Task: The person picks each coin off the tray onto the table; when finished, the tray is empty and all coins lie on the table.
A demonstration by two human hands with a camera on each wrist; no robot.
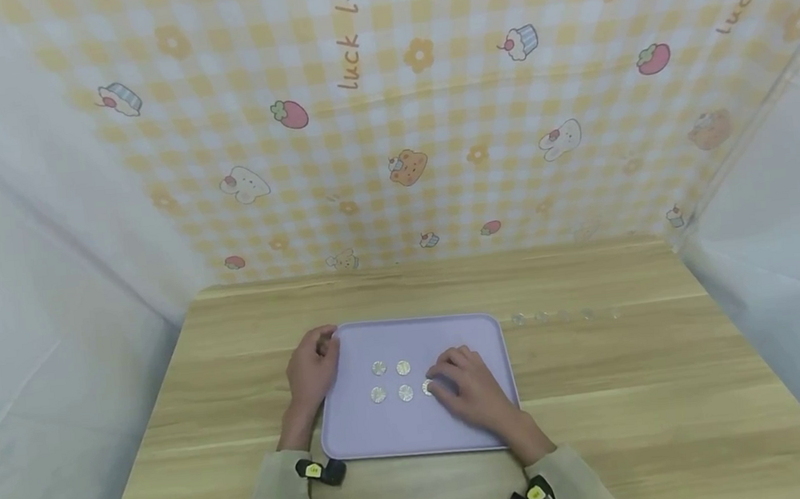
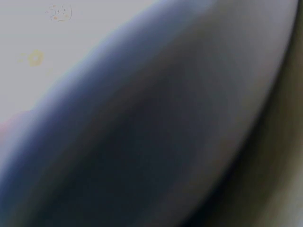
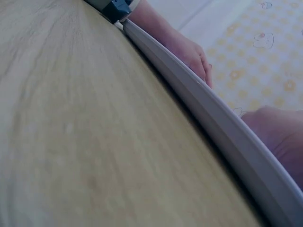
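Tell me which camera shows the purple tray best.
The head view: it shows the purple tray from above, partly covered by the right hand. The right wrist view catches only its outer side and rim; the left wrist view is too blurred to tell.

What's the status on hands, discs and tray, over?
Left hand at left edge of tray. Right hand pinching one silvery disc. Four other discs flat on tray. No obstruction visible.

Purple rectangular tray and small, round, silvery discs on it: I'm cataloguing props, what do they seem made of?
Tray: probably plastic, matte, from its even colour and thin raised side. Discs: shiny, perhaps metal, glass or plastic; their glints leave it open.
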